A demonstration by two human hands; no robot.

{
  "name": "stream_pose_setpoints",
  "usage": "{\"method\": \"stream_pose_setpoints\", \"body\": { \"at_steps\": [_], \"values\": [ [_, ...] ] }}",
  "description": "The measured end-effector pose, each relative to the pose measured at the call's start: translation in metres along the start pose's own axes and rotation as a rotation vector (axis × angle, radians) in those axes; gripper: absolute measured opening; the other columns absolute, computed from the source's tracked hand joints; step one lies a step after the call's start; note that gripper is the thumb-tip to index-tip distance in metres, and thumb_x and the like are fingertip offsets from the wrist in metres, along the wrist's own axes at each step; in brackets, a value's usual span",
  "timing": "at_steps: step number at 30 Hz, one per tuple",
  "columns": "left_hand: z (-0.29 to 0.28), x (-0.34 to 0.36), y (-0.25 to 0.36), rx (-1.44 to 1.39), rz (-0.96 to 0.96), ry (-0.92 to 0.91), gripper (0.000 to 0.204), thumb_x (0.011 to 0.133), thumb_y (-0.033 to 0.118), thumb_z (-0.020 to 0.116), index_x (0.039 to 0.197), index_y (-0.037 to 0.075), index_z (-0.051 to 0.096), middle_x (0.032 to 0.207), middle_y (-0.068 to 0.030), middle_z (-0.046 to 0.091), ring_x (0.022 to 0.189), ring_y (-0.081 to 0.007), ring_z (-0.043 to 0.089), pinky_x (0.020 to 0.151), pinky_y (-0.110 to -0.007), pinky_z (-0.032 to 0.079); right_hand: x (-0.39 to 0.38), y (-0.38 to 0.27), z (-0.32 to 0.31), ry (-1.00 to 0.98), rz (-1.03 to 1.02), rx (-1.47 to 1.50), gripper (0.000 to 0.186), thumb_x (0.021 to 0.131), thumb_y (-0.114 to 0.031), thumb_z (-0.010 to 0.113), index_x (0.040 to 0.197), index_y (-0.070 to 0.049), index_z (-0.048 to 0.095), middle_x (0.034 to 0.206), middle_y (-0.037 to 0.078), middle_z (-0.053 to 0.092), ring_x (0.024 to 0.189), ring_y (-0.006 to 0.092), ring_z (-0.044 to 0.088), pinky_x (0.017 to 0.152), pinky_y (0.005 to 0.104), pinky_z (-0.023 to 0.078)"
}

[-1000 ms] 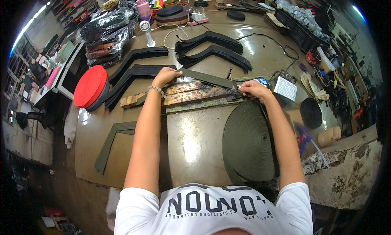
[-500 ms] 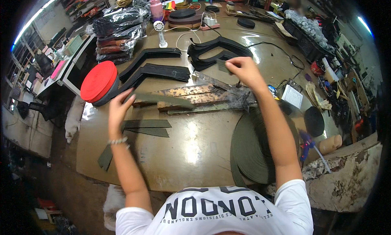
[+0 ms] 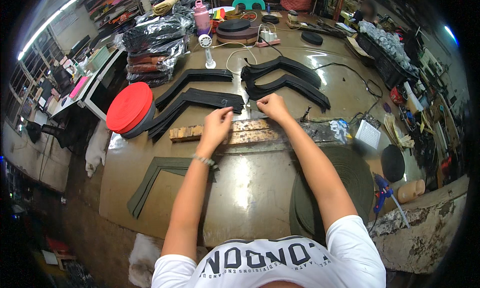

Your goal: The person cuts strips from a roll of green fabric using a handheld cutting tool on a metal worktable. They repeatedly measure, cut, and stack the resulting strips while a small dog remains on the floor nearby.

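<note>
My left hand (image 3: pixel 218 124), fingers loosely curved and apart with nothing visible in them, hovers just beyond a wooden bar (image 3: pixel 190 134) with blotched dark marks. My right hand (image 3: pixel 269 105) pinches a short dark olive strip (image 3: pixel 253 105) near a small upright metal piece behind the bar. Bent stacks of black strips (image 3: pixel 195 98) lie beyond both hands. Angled olive strips (image 3: pixel 150 183) lie left of my left forearm, which partly hides them. A large olive webbing coil (image 3: pixel 350 178) is under my right forearm. The bar's right end has a dark metal fitting.
Red disc rolls (image 3: pixel 127 105) sit left, with plastic-wrapped bundles (image 3: pixel 150 43) behind. A white fan (image 3: pixel 206 50), pink bottle (image 3: pixel 202 20) and power strip (image 3: pixel 267 42) stand at back. A blue glue gun (image 3: pixel 382 190), white keypad (image 3: pixel 366 134) and black crate (image 3: pixel 380 50) are right. Another person is upper right.
Both hands swung apart, then came back toward the middle. My left hand let go of the olive strip it carried. My right hand dropped from its raised position to beside my left.
</note>
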State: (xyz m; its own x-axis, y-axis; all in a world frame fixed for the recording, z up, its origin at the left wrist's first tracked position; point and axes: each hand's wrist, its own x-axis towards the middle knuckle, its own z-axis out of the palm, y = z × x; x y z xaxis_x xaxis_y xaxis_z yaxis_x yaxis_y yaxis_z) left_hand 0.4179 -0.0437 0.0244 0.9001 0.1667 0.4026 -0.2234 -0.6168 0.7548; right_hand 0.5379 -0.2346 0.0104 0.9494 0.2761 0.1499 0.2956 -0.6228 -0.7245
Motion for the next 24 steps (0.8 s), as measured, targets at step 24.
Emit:
{"method": "stream_pose_setpoints", "body": {
  "at_steps": [24],
  "values": [
    [0.063, 0.057, -0.019, -0.190, -0.418, -0.354, 0.031, 0.084, 0.028, 0.069, 0.082, -0.003, 0.069, 0.065, -0.0017, 0.060, 0.054, -0.0062, 0.049, 0.051, -0.022, 0.039, -0.119, 0.081, -0.166, -0.266, 0.452, 0.333, 0.029, 0.083, -0.038, 0.069, 0.068, -0.017, 0.057, 0.056, -0.009, 0.041, 0.047, 0.0047, 0.033, 0.044, 0.0217, 0.023]
  ]
}}
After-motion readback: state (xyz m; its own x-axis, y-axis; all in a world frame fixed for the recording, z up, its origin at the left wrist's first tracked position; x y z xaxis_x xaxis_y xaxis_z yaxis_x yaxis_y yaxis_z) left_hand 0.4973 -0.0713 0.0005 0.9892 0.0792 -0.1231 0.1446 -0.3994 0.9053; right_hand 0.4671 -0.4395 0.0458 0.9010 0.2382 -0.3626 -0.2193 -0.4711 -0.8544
